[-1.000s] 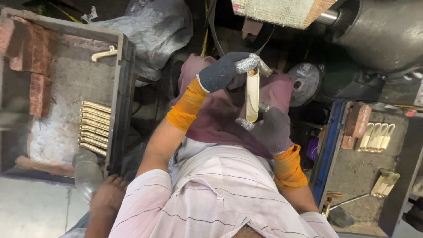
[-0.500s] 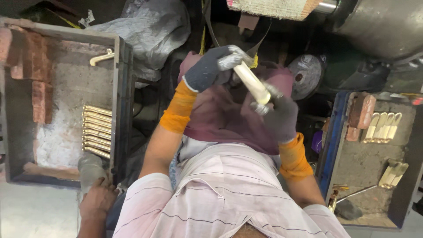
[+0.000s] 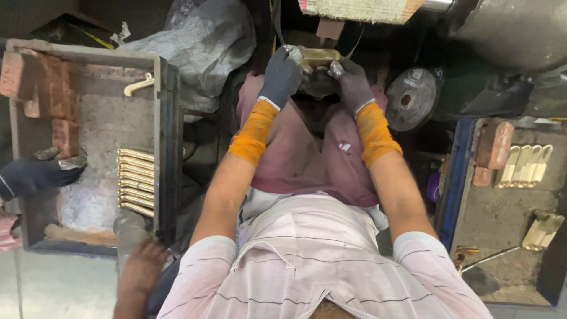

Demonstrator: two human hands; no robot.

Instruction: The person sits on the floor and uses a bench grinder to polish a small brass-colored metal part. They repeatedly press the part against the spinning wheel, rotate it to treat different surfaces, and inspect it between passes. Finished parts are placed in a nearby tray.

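Note:
Both my hands wear dark grey gloves with orange cuffs. My left hand (image 3: 282, 74) and my right hand (image 3: 351, 82) grip the two ends of a brass handle piece (image 3: 319, 57), held level just under a fibrous buffing wheel (image 3: 354, 9) at the top of the view. A maroon cloth (image 3: 307, 153) lies across my lap below my hands.
A tray (image 3: 162, 118) on the left holds a row of brass handles (image 3: 136, 182), one loose handle (image 3: 139, 84) and red bricks (image 3: 50, 88); another person's gloved hand (image 3: 38, 174) reaches into it. A blue-edged tray (image 3: 458, 177) on the right holds more pale handles (image 3: 522, 165). A round disc (image 3: 410, 97) sits near my right hand.
Both hands have risen toward the wheel, turning the brass piece from slanted to level. A gloved hand of another person has entered the left tray.

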